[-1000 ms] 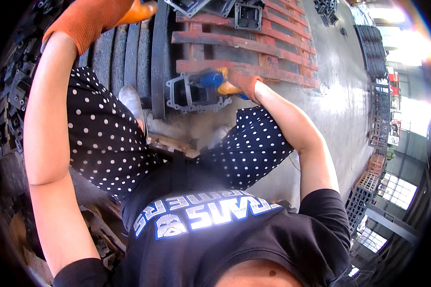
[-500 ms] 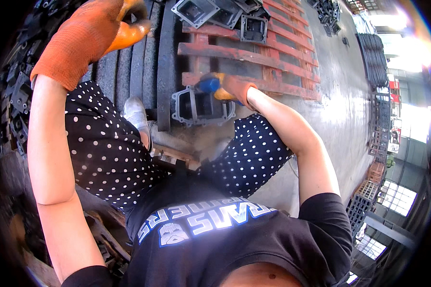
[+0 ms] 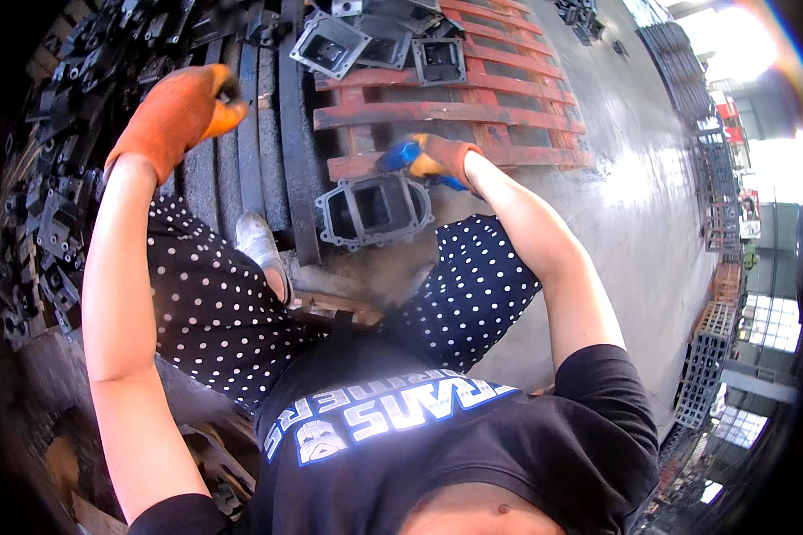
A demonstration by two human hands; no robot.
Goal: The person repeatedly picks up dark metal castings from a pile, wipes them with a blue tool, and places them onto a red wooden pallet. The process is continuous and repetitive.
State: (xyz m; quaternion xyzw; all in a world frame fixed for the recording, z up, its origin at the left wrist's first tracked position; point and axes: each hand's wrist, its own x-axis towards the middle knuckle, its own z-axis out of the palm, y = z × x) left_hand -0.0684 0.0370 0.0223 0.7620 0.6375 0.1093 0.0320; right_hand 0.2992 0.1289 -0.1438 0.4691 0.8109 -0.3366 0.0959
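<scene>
A grey cast-metal housing (image 3: 355, 212), box-shaped with a lugged flange and a band across its hollow, lies between my knees. Just beyond its right end is my right hand (image 3: 446, 159), in an orange-and-yellow glove, fingers closed round a blue hand tool (image 3: 401, 157). Blur hides the tool's working end and its exact kind. My left hand (image 3: 171, 116), in an orange glove, is raised at the left above dark metal bars. Its fingers curl toward the thumb; a dark patch shows between them, and I cannot make out whether it is a held part.
A red slatted pallet (image 3: 419, 114) lies ahead, bearing several square metal housings (image 3: 439, 61). Long dark bars (image 3: 299, 134) run beside my shoe (image 3: 257, 241). Heaped dark castings (image 3: 62, 214) fill the left side. Grey floor (image 3: 625, 232) stretches right toward stacked racks (image 3: 709, 357).
My left hand has come down and nearer my body, fingers still curled. My right hand stays by the housing with the blue tool. The whole view has shifted slightly.
</scene>
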